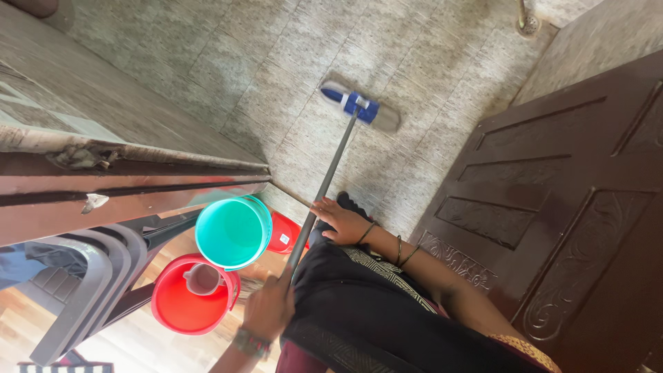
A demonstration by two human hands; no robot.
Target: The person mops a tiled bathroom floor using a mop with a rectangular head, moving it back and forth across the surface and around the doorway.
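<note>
Both hands (304, 266) grip mop (324, 183) — open tile (428, 62) between door (573, 207), frame (131, 183).

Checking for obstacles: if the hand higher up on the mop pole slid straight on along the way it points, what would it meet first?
Likely nothing but bare pole; the right hand would then reach the blue mop head on the tiled floor. Depth is hard to judge.

From my remote seat I count: one flat mop (359, 106), with one grey handle. Two hands on that handle, the left hand (269, 307) and the right hand (342, 221). Three buckets: one teal bucket (233, 231), one red bucket (181, 307), and one further red bucket (284, 235), partly hidden. One small mug (202, 279) inside the red bucket. One carved wooden door (573, 207). One stack of grey plastic chairs (83, 283); how many are in it I cannot tell.
</note>
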